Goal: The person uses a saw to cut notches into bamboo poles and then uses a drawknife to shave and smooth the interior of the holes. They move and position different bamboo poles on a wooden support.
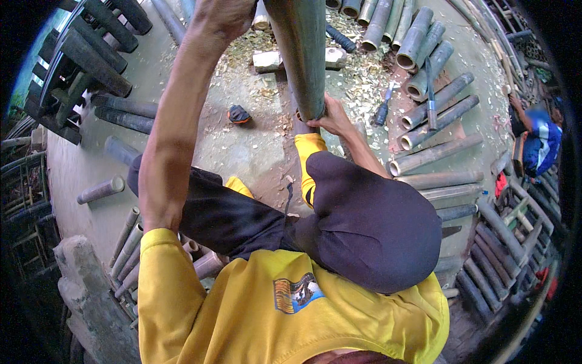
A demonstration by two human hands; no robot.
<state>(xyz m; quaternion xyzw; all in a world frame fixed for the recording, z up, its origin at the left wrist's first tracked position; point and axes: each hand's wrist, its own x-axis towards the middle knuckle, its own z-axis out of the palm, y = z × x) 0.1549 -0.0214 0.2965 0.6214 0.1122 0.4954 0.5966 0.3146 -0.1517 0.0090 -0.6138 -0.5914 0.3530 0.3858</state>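
Observation:
A thick dark bamboo tube (pixel 303 54) stands steeply tilted in front of me, its upper end beyond the top edge. My right hand (pixel 335 115) is closed about its lower end, thumb on the near side, just above my yellow-clad leg. At the top, left of the tube, my left hand (pixel 225 15) is curled closed. Its fingertips are cut off, so what it holds is hidden. Behind the tube lies a pale block (pixel 267 61). A dark-handled chisel (pixel 382 112) rests on the floor to the right, and a small black-and-orange object (pixel 239 114) lies left.
Several cut bamboo tubes (pixel 439 94) fan out along the right, with a long-bladed tool (pixel 431 100) across them. Wood chips (pixel 364 85) litter the floor. Dark tubes (pixel 97 60) are stacked at far left, near a rough stone (pixel 91 297). Another person (pixel 541 142) sits far right.

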